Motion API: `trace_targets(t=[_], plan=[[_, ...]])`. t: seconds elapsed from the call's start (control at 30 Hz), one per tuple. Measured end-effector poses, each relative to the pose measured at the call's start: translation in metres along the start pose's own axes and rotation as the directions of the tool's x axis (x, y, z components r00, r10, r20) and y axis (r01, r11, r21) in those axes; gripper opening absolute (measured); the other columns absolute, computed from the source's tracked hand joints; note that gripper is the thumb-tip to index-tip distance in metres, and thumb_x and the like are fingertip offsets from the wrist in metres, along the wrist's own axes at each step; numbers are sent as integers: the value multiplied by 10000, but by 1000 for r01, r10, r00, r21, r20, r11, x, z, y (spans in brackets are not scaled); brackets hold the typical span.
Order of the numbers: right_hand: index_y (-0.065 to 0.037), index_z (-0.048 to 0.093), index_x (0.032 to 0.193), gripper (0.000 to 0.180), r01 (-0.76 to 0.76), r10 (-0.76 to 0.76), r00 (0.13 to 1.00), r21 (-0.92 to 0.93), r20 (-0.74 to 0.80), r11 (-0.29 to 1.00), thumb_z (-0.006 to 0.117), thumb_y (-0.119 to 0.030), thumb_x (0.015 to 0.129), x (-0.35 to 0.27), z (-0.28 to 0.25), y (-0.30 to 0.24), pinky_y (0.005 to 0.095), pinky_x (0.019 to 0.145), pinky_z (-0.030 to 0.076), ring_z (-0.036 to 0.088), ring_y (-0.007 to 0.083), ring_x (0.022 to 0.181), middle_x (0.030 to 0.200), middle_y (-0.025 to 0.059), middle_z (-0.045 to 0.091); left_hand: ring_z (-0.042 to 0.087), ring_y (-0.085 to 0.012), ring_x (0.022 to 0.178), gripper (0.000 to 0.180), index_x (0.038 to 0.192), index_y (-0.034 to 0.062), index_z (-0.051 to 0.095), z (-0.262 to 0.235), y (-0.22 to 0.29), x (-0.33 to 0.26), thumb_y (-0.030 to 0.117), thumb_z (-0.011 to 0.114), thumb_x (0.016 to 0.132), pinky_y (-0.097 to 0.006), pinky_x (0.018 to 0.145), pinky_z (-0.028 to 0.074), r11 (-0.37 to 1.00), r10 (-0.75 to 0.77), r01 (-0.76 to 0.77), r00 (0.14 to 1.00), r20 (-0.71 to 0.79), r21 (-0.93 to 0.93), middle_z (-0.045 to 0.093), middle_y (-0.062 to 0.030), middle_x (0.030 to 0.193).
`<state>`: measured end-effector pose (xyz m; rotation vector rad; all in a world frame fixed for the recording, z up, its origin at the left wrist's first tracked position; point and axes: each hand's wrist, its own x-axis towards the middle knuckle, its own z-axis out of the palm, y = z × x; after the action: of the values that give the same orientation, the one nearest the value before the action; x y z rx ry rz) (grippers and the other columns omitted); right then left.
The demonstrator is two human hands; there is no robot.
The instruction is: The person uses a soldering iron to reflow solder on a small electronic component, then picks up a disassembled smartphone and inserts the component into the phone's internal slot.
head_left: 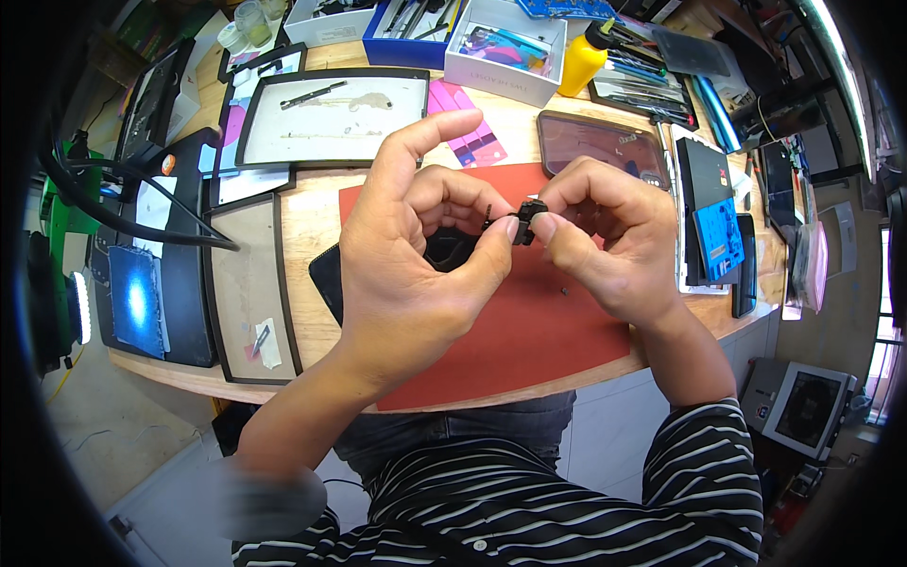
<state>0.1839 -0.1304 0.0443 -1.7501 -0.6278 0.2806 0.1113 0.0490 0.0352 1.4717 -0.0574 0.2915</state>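
Note:
My left hand (416, 246) and my right hand (605, 236) meet above a red mat (529, 331) on the wooden table. Between the thumbs and fingertips of both hands sits a small black part (527, 219), pinched from each side. My left index finger is raised and curved over it. A dark flat object (326, 274) lies under my left hand, mostly hidden by it. A tiny dark speck, perhaps a screw (565, 291), lies on the mat below my right hand.
A black-framed tray (331, 104) with small parts lies at the back left, a second tray (248, 293) at the left. A dark phone (600, 142), a yellow bottle (581, 59), white and blue bins (505, 47) and tools stand behind. Blue cards (720, 236) lie at the right.

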Motion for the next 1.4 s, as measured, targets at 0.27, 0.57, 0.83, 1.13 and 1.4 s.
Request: trace_targets(t=[0.27,0.57,0.83,1.13,1.4], plan=[[-1,678,823,85,134,-137,990,-127,-17,983,754,-28,801,1,2,1,222,522,470,618,79,626,743,35,638,678,-112,881,729,1507,-75,305,0,2,1,-122,670,879,-236,835,558,987,-120,120,993,8,-104,681,-96,925],[0,659,831,82,95,-96,995,-73,-20,993,736,-20,818,-1,4,2,207,519,447,593,49,631,764,21,633,653,-93,880,743,1516,-61,305,1,1,0,-140,650,864,-214,809,536,990,-109,110,994,19,-93,667,-88,935],[4,661,873,69,-59,62,998,139,-16,988,704,-39,904,0,3,4,169,522,355,486,-25,615,724,-46,605,673,-138,973,744,1506,-78,310,-3,2,3,-136,643,843,-248,875,538,960,-167,173,985,43,-222,664,-120,1021],[23,688,945,86,-45,41,999,168,22,985,727,-43,907,-1,2,4,173,579,452,582,6,675,788,-10,664,670,-101,883,676,1464,-49,369,-3,1,5,-92,702,878,-231,804,538,952,-171,169,985,14,-254,680,-84,959],[19,684,954,89,-13,9,1000,119,30,993,731,-27,895,0,1,5,172,584,447,566,9,694,842,3,642,643,-113,921,807,1527,-43,344,-8,4,7,-107,725,819,-240,855,531,871,-277,280,959,67,-404,674,-92,976]])
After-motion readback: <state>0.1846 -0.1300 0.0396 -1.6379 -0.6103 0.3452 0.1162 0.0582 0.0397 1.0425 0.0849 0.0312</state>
